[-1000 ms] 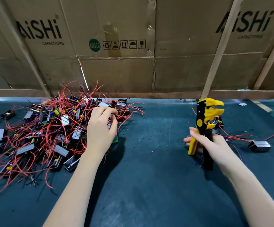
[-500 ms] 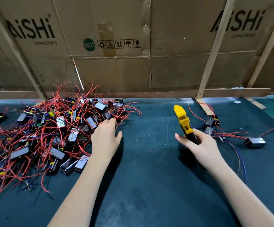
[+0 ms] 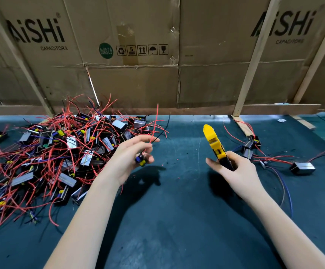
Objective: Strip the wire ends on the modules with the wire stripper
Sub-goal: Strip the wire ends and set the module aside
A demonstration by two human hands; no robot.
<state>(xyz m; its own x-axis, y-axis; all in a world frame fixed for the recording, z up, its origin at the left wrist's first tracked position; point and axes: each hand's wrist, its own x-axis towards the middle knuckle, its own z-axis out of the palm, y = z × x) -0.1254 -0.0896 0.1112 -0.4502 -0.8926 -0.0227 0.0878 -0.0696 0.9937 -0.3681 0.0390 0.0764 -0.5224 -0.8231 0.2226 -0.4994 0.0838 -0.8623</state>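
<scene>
Left hand raised above table, fingers pinching a module w/ red wire toward 12 o'clock; right hand grips wire stripper, nose toward 11.

Module pile left (wire stripper right).

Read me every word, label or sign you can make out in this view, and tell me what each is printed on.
"AiSHi CAPACITORS": left cardboard panel.
"AiSHi CAPACITORS": right cardboard panel; small line blurred.
"RoHS 2.0": green round mark, middle cardboard.
"5": handling-symbol row beside it, with recycle, arrows, umbrella and glass signs.
Modules and wire stripper: no readable text.
</scene>
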